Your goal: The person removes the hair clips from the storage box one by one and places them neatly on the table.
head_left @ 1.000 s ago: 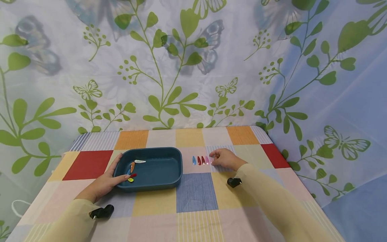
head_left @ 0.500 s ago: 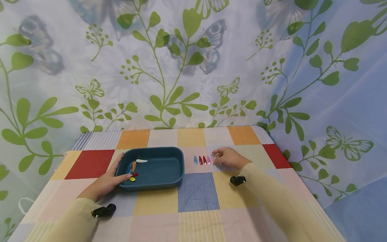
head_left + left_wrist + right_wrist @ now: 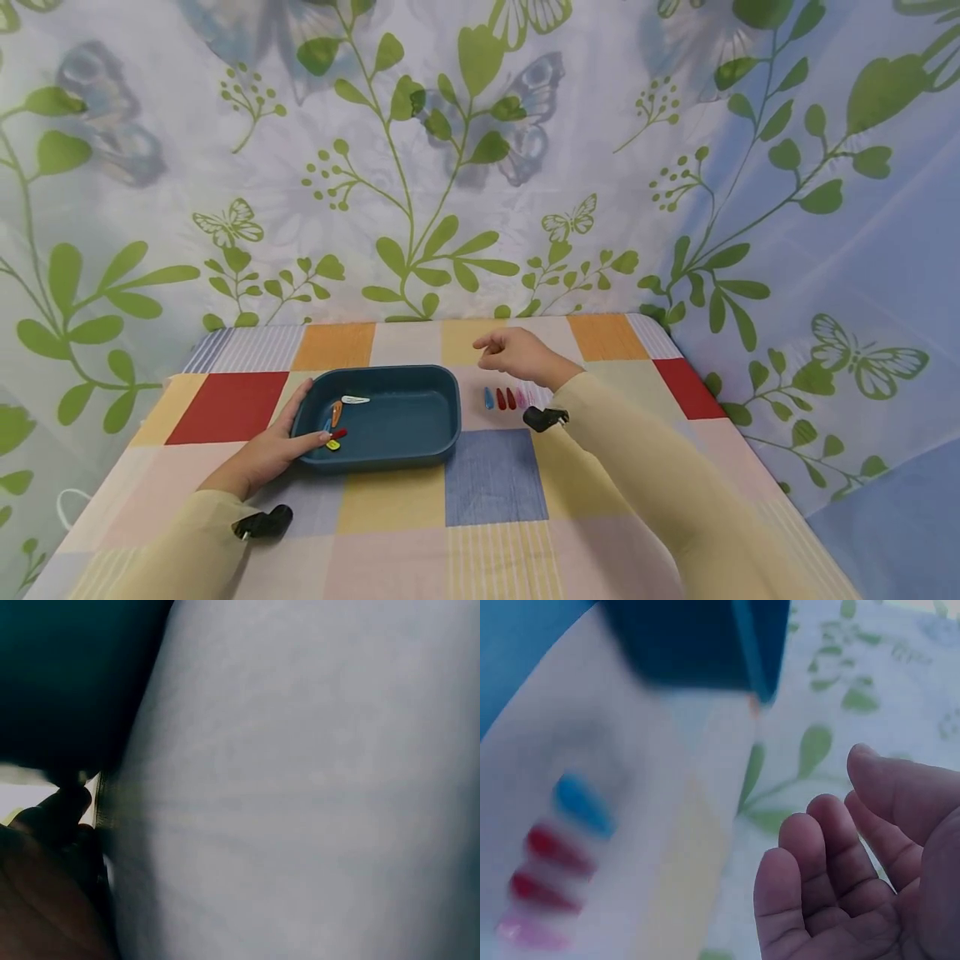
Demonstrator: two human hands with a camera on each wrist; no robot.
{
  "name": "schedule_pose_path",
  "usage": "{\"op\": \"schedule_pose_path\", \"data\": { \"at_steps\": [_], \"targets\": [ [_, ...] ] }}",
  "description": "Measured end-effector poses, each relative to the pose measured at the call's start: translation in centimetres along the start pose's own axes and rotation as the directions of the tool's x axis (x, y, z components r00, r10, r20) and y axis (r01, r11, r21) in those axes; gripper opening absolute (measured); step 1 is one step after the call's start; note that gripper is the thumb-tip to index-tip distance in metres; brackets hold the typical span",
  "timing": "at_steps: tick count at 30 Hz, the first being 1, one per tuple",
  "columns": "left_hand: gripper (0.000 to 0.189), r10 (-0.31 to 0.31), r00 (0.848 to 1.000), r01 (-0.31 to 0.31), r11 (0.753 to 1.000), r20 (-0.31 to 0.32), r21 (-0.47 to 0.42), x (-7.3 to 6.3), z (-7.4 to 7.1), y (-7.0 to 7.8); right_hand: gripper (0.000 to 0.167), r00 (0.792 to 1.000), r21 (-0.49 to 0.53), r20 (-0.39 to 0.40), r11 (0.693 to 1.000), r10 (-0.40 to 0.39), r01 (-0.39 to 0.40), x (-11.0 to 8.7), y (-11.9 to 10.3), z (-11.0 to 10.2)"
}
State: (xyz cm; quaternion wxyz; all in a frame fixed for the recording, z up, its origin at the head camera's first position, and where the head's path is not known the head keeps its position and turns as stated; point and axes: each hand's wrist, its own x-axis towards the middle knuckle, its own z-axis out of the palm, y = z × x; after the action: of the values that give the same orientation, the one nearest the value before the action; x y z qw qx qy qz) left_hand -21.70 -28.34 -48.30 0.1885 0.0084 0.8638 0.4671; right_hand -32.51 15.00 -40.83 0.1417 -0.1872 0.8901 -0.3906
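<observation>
A dark teal tray (image 3: pixel 390 461) stands on the patchwork cloth. My left hand (image 3: pixel 264 448) holds its left side, thumb over the near rim and fingers along the outer wall. Inside lie snap hair clips: white (image 3: pixel 356 399), orange (image 3: pixel 336 413), red (image 3: pixel 338 434) and yellow (image 3: pixel 333 445), plus a blue one partly behind my thumb. Right of the tray is a row of clips: blue (image 3: pixel 489 398), two red (image 3: pixel 506 399) and pink (image 3: pixel 532 931). My right hand (image 3: pixel 517 354) is raised beyond this row; the right wrist view shows its fingers loosely bent, thumb apart, nothing held.
A patchwork cloth (image 3: pixel 480 475) covers the table. Behind and to the right hangs a leaf-and-butterfly curtain (image 3: pixel 420 167) close to the table's edges. A white cord (image 3: pixel 63 508) loops at the left edge.
My right hand has left the right end of the clip row, moving up and left toward the tray's far right corner. My left hand keeps its hold on the tray.
</observation>
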Motion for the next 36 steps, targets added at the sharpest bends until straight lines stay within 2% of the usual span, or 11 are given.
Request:
{"op": "schedule_pose_path", "data": {
  "at_steps": [7,12,15,19,29,36],
  "targets": [
    [0.112,0.0,1.0,0.0,0.999,0.005,-0.035,0.0,0.0,-0.2,0.045,0.994,0.0,0.066,0.996,-0.085,0.086,2.3,-4.8,3.1],
    [0.111,0.014,1.0,-0.014,0.999,-0.001,-0.035,0.1,0.1,-0.3,0.046,0.985,-0.037,0.12,0.991,-0.126,0.131,4.0,-7.2,5.7],
    [0.112,-0.003,1.0,0.003,0.999,-0.003,-0.032,0.1,0.0,-0.3,0.046,0.98,-0.053,0.142,0.987,-0.14,0.149,5.1,-8.3,7.3],
    [0.112,-0.022,1.0,0.022,1.0,0.0,-0.017,0.0,0.0,-0.2,0.047,0.973,-0.09,0.175,0.982,-0.151,0.168,6.3,-9.4,9.3],
    [0.111,-0.003,1.0,0.003,0.999,-0.001,-0.045,0.1,0.2,-0.2,0.042,0.961,-0.199,0.233,0.96,-0.151,0.199,8.3,-11.0,12.8],
    [0.11,-0.006,1.0,0.006,0.997,0.002,-0.073,-0.1,0.2,-0.2,0.045,0.937,-0.249,0.314,0.94,-0.151,0.235,9.2,-11.3,15.3]
  ]
}}
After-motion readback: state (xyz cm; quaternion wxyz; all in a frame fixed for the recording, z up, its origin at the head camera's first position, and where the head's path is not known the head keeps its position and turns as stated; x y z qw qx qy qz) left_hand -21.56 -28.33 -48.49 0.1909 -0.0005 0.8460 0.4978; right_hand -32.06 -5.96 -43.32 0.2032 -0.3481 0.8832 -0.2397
